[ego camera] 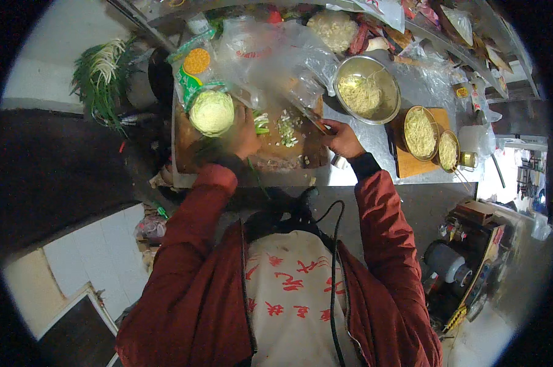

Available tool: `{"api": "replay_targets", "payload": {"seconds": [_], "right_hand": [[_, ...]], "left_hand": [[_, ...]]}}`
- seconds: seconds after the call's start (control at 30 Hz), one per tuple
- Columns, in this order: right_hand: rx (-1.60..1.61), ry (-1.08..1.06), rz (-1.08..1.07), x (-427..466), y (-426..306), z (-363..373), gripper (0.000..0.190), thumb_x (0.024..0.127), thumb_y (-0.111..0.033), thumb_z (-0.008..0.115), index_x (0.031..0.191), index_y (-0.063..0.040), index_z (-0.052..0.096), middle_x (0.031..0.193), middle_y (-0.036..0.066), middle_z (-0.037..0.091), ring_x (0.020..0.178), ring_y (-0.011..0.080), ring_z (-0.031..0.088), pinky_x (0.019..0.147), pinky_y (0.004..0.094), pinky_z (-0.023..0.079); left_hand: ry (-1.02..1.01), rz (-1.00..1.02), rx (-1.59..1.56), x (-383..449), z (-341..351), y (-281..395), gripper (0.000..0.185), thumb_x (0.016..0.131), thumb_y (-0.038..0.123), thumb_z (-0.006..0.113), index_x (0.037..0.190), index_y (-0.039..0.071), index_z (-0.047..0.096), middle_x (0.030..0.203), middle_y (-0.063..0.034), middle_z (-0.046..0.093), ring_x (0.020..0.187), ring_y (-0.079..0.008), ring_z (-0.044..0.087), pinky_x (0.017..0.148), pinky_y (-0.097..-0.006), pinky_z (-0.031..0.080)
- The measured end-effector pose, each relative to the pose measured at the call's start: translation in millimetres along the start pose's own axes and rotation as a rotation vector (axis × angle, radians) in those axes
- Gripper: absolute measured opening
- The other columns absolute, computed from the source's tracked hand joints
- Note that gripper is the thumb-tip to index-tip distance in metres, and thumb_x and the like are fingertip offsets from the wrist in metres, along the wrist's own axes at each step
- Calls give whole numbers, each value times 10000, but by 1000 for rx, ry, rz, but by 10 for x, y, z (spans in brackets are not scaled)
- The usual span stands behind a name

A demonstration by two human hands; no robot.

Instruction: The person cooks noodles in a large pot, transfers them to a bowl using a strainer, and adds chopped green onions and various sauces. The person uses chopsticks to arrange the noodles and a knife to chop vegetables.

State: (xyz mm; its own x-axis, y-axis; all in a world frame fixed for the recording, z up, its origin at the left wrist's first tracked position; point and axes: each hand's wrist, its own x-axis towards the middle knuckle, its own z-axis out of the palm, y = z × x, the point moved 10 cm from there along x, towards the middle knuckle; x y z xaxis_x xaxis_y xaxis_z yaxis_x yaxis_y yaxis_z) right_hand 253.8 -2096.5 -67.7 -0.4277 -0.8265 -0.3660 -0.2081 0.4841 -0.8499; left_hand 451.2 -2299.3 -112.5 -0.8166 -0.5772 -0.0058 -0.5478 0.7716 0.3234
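My right hand is closed around the handle of a knife, whose blade points up and left over a wooden cutting board. Chopped scallion pieces lie on the board left of the blade. Beside them, nearer my left hand, are the cut ends of some scallion stalks. My left hand is blurred, with dark green leaves under and beside it; its fingers seem bent round the stalks, but the grip is unclear. A cut cabbage half sits at the board's upper left.
Right of the board stand a steel bowl with pale shreds and two baskets of similar shreds on a smaller board. Plastic bags crowd the back. A scallion bunch lies far left. A black cord hangs before me.
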Motion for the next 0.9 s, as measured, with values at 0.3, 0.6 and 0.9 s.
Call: {"api": "replay_targets", "payload": {"seconds": [0.3,0.6,0.9], "right_hand": [[629,53,275,-803,727,242,534,833,9,624,1365,-28,603,782,32,625,496,106,515,434,265,388],[113,146,139,-852,667,471,529,886,-140,650,1386,-7,541,869,121,697,746,219,676,706,352,543],[93,212,166,-978,801,537,430,924,-209,643,1287,18,605,906,159,711,821,251,690,760,359,542]], "left_hand": [[-2,139,71,-143,46,259,656,853,228,728,1423,20,478,1304,-153,573,1198,-354,539,1006,-475,440],[-32,234,-135,-318,25,571,765,877,221,728,1527,47,364,1435,-220,482,1273,-427,487,1065,-475,431],[-152,137,-329,-322,-23,328,863,861,361,751,1536,14,340,1435,-276,498,1294,-446,505,1074,-473,435]]}}
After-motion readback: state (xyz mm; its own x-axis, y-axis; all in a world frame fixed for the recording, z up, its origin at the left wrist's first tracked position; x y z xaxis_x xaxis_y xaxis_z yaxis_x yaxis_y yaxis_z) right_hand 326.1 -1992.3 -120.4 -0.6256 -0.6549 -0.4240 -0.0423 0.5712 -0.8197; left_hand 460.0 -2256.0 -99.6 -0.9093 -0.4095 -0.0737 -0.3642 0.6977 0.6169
